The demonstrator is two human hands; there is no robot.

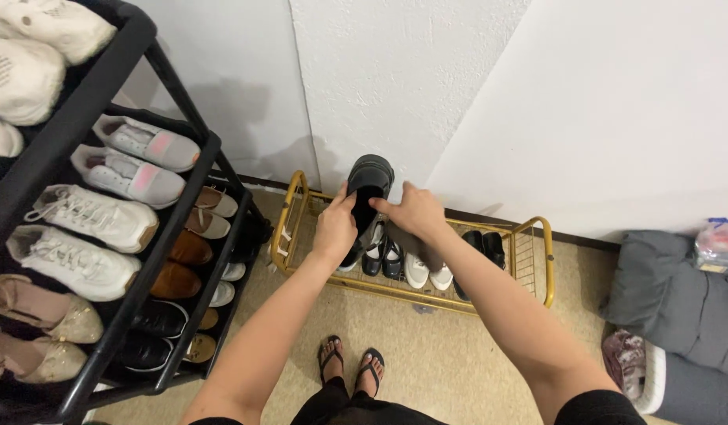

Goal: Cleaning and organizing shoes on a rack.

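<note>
Both my hands hold one black chunky shoe [369, 182] upright over a low gold wire shoe rack [537, 260] by the white wall. My left hand [335, 227] grips its left side and my right hand [415, 210] grips its right side. The shoe's toe points up and its opening faces me. Under my hands the gold rack holds black shoes [382, 258], a white pair [427, 273] and another black pair [483, 245].
A tall black shoe rack [136, 291] at the left carries white sneakers [92, 216], beige flats, brown and black shoes. Grey bags [678, 303] and a plastic bag lie at the right. My feet in black sandals [352, 366] stand on the beige floor.
</note>
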